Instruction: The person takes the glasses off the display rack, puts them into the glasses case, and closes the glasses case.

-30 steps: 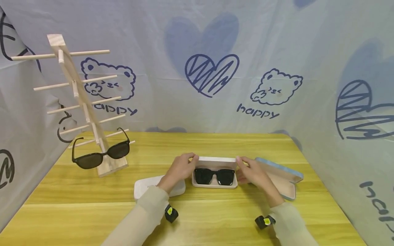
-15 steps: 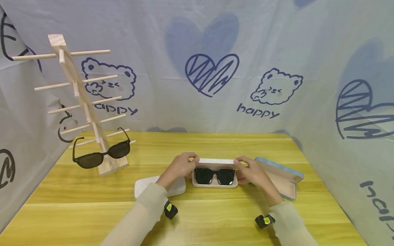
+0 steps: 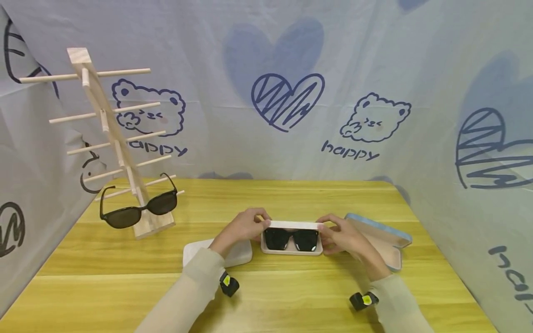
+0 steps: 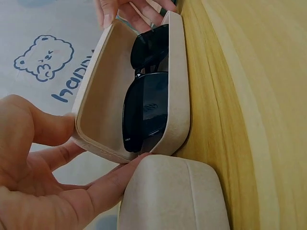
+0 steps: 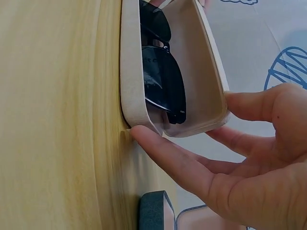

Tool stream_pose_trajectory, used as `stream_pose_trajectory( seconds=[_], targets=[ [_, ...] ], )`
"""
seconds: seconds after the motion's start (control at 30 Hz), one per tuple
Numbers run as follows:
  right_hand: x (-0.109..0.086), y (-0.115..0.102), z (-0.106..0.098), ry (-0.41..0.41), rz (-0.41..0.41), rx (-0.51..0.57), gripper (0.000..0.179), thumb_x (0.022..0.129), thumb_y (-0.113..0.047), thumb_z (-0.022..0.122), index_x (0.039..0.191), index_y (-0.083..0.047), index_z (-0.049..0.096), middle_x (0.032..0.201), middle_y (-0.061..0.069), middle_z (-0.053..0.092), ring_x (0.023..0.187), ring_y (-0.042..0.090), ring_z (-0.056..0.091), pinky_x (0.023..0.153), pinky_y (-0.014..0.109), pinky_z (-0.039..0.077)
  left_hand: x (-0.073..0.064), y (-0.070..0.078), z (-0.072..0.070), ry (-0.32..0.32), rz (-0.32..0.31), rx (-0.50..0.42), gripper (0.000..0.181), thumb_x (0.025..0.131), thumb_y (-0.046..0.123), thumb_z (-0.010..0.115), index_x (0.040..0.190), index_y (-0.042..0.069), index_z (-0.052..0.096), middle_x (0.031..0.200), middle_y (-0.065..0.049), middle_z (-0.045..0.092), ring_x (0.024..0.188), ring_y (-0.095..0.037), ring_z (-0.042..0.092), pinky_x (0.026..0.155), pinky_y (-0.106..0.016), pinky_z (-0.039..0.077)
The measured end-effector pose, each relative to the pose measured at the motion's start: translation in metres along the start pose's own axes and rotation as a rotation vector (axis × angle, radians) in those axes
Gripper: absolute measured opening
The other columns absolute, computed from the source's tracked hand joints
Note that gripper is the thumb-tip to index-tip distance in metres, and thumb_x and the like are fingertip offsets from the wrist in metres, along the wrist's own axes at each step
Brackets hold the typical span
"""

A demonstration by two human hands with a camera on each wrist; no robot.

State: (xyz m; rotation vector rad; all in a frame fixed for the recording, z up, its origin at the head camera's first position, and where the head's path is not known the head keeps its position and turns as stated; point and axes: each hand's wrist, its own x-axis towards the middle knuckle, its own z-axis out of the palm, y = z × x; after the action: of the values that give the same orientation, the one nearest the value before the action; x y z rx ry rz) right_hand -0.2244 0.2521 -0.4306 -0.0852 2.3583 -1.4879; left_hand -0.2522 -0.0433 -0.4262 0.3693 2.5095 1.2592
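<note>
A pale glasses case (image 3: 291,252) stands partly raised-lidded on the table, with black sunglasses (image 3: 276,239) lying folded in its base. My left hand (image 3: 245,226) holds the left end of the lid (image 4: 103,91), thumb on the lid's front edge and fingers behind, one fingertip low by the hinge corner. At the opposite end my right hand (image 3: 347,238) grips the lid the same way; in the right wrist view its thumb presses the lid's rim and a finger touches the base's corner.
A second white case (image 3: 195,252), closed, lies by my left wrist. Right of my right hand sits a blue case (image 3: 376,226) with its lid up. A wooden display rack (image 3: 112,134) at the left bears another pair of black sunglasses (image 3: 122,218).
Both hands have tipped the case's lid forward and down, so its top edge now sits lower over the sunglasses. The case base, rack and other cases stay put.
</note>
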Motion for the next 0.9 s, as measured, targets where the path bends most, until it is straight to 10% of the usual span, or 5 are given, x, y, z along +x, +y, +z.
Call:
stream_pose_trajectory(
  seconds=[0.9],
  targets=[
    [-0.0019, 0.0049, -0.005, -0.08, -0.079, 0.032, 0.035, 0.099, -0.003, 0.065, 0.128, 0.01, 0.051, 0.128, 0.04, 0.055, 0.1, 0.033, 0.071, 0.085, 0.048, 0.064, -0.0065, 0.0056, -0.0023, -0.037, 0.023, 0.068, 0.014, 0.095, 0.011, 0.072, 0.108, 0.008, 0.071, 0.123, -0.019, 0.068, 0.106, -0.028, 0.065, 0.09, -0.042, 0.058]
  ],
)
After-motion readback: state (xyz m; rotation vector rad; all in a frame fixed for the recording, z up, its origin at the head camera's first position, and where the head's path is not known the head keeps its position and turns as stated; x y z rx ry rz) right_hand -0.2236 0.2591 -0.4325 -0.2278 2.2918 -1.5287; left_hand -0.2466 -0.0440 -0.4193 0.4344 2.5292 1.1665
